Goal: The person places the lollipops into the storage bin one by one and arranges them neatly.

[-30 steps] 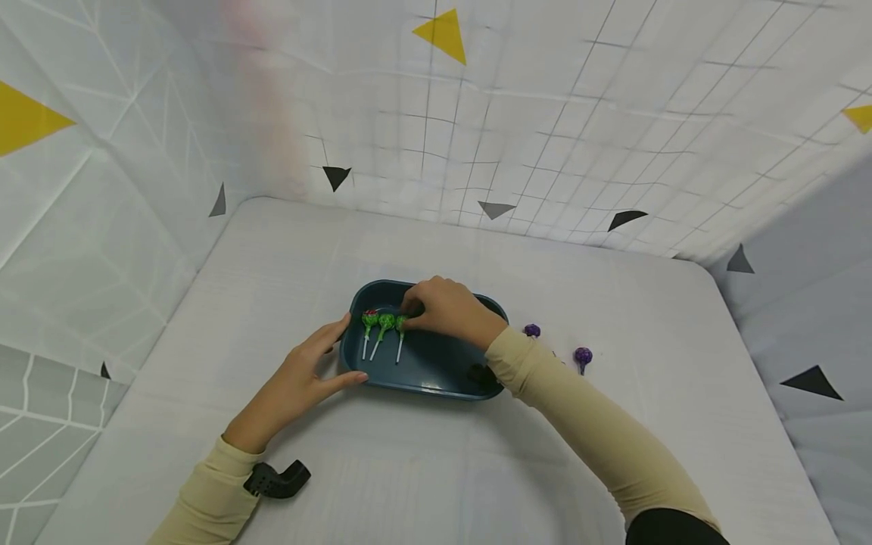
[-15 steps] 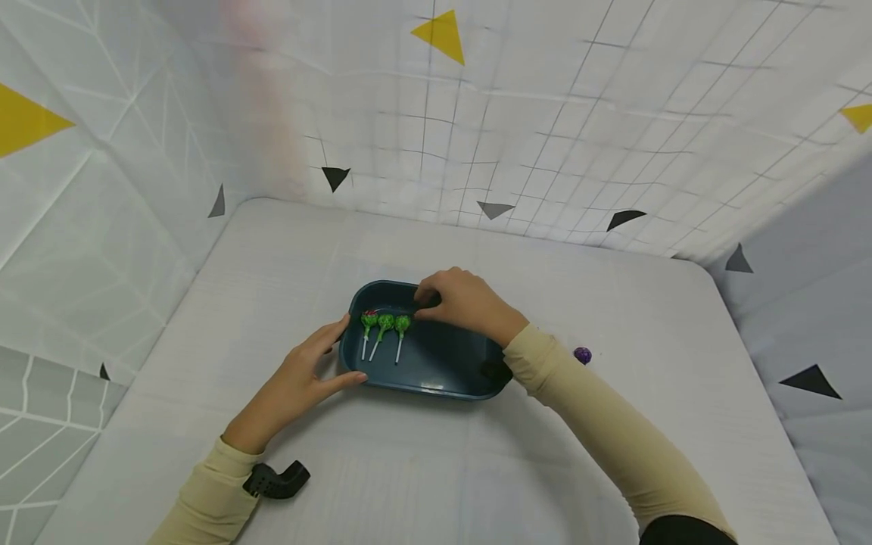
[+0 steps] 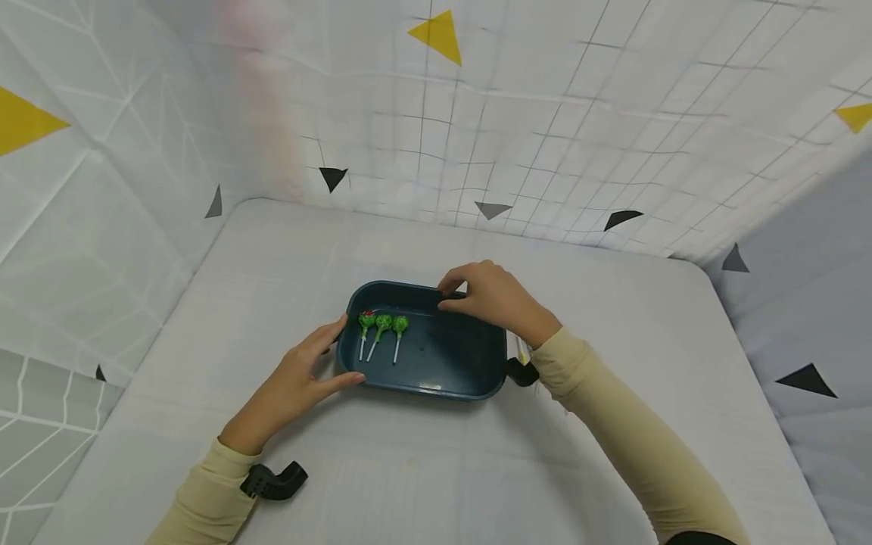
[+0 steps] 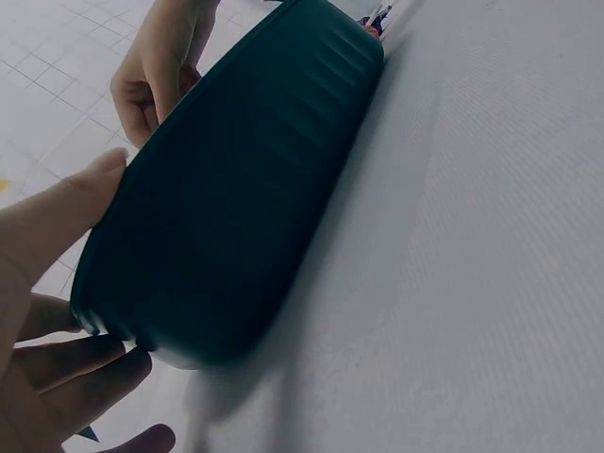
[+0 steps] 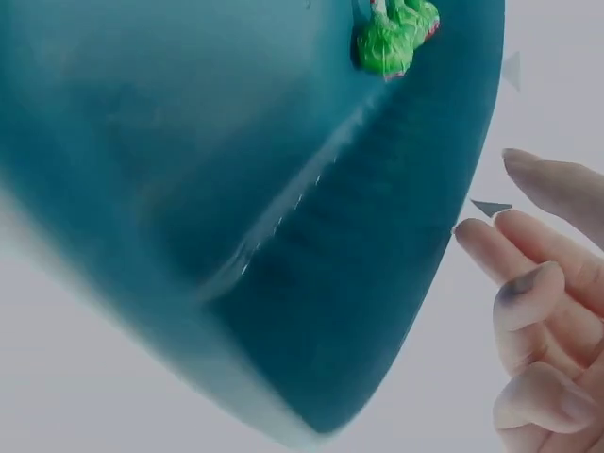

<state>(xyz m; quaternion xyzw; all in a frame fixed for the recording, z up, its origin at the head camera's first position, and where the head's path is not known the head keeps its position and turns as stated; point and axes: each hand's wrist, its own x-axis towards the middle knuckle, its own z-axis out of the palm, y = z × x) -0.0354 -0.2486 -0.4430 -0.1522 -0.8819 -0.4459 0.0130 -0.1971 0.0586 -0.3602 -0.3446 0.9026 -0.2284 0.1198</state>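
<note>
A dark teal tray stands on the white-covered table. Three green-wrapped lollipops lie side by side in its left part, white sticks toward the near side. My left hand holds the tray's left end, thumb at the near corner and fingers at the far one; the left wrist view shows the thumb on the rim. My right hand hovers at the far right rim, holding nothing. Its fingers are loosely bent beside the tray wall in the right wrist view, with green lollipop heads inside.
White sticks show on the table just right of the tray, partly behind my right arm. Black wrist cameras sit on both sleeves. Patterned white cloth walls rise behind the table and at both sides.
My right hand has left the third green lollipop and moved right and back to the far rim. The purple lollipops at the right are now covered by that arm. The left hand stays put.
</note>
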